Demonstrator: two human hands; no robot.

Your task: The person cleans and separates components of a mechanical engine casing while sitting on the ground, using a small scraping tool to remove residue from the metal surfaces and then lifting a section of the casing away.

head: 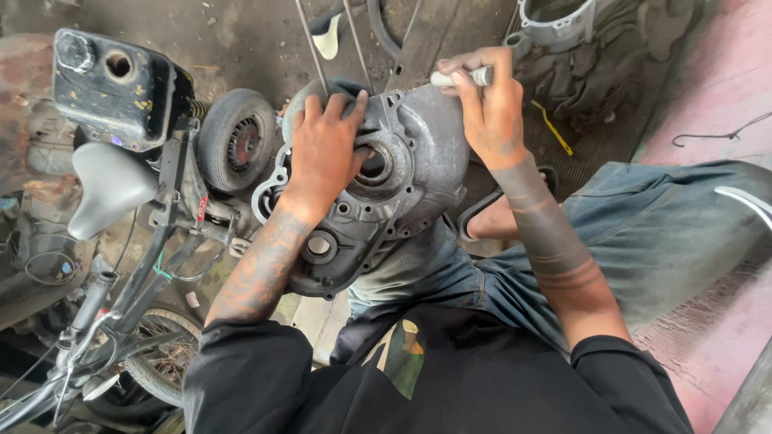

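Two hands work on a big grey metal engine cover [402,173] resting on the person's lap.

The left hand [326,149] lies flat on the cover, fingers spread by its round hole. The right hand [486,104] is closed tight around a small silver tool [462,78] at the cover's top edge. The tool could slip and scratch. A small black bike [137,193] stands nearby.

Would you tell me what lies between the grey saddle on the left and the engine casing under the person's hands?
In the head view, a small black wheel stands between the grey saddle and the engine casing.
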